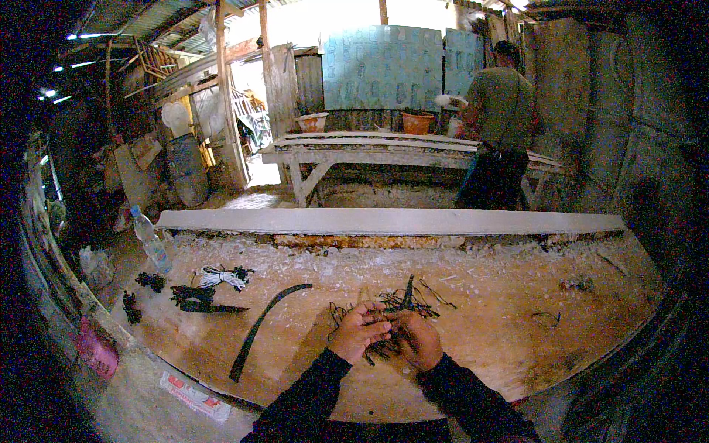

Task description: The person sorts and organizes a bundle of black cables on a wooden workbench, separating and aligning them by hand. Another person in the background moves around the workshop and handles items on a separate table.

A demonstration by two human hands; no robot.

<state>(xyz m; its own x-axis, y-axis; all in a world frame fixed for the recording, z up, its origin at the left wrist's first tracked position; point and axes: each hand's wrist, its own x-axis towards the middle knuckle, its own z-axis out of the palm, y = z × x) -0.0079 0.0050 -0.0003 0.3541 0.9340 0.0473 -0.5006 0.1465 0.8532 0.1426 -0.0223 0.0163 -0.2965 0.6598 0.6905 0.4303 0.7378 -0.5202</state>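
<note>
**op:** Both dark-sleeved forearms come in from the bottom edge, and I've got my left hand (360, 332) and right hand (416, 339) meeting over the tangle of thin dark wires (391, 308) on the worn plywood surface (502, 332). Fingers of each are pinching strands out of that tangle, thumbs on top, probably so a single wire can be teased free.

**reply:** What else is on there?

**op:** One long curved black strip (260, 330) to my left, one flat dark blade-shaped piece (210, 306), one coil of white cord (220, 277), three small dark bundles, I think, and one clear plastic bottle (150, 240) at the far left edge. One other person (496, 125) stands at a bench behind.
</note>
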